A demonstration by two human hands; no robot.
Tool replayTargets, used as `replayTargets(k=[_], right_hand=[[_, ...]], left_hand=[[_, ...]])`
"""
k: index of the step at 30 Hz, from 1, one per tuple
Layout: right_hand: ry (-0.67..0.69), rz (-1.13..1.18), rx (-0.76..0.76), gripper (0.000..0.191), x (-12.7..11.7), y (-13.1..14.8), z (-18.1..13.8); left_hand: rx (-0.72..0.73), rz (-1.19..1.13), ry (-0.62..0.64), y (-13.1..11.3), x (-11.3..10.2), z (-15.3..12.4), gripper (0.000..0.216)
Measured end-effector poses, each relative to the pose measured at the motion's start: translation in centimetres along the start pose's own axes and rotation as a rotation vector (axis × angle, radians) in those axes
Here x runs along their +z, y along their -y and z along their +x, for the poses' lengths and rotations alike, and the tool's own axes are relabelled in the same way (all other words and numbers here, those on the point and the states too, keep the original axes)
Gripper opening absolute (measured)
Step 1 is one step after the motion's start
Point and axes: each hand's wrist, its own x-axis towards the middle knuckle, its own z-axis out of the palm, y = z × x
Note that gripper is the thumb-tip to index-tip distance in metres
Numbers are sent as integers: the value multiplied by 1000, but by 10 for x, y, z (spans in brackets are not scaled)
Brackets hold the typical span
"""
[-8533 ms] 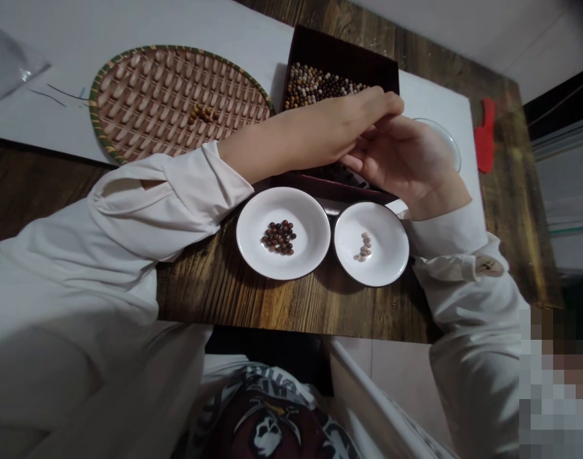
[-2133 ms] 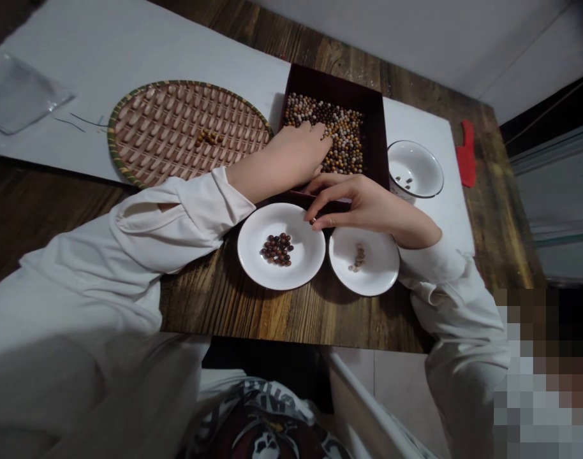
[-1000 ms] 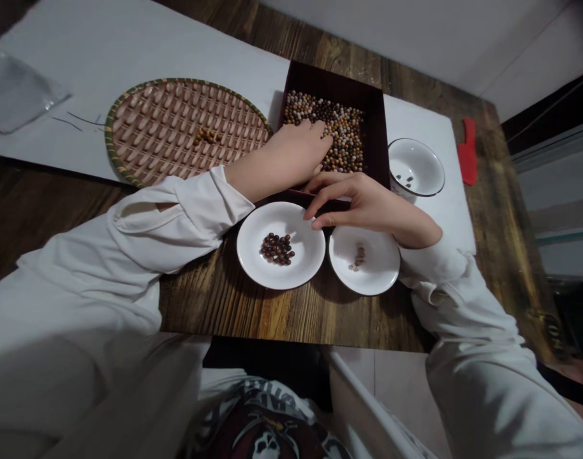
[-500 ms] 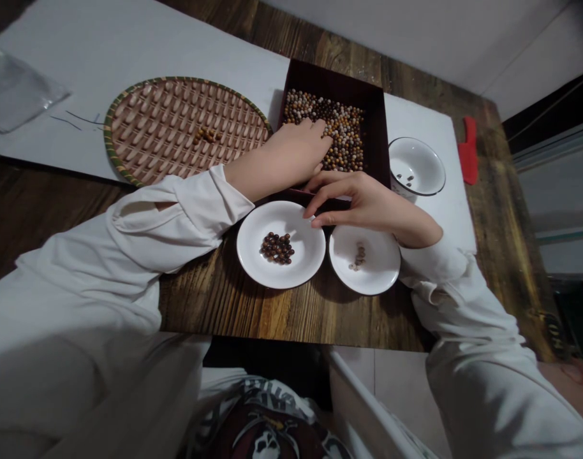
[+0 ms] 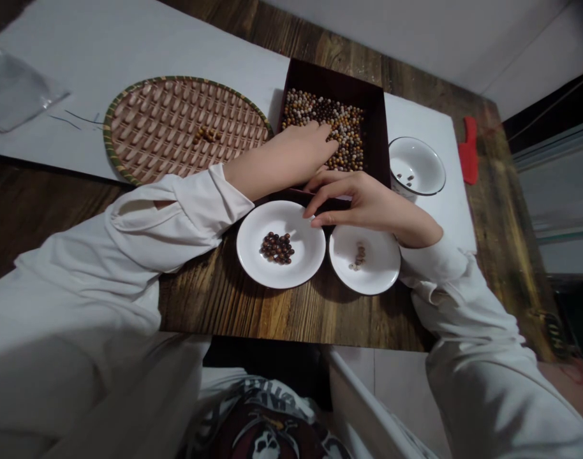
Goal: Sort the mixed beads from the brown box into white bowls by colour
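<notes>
Reaching into bead box: L hand. R hand nr bigger dish. Grips unclear. Shirt txt illegible.

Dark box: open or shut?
Open. The box has no lid on; beads inside show from above, and the left hand is in or over it.

The box stands behind the left dish and right dish — tray leftward, bowl rightward.
</notes>
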Motion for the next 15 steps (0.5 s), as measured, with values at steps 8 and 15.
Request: replayTargets(k=[8,15], right_hand=[[-6,-17,-7,23,0,0,0],[-24,10,-37,27,-1,-1,0]], left_hand=[[-9,-81,49,1,1,7,40],[-53,-150,163,8,12,26,33]])
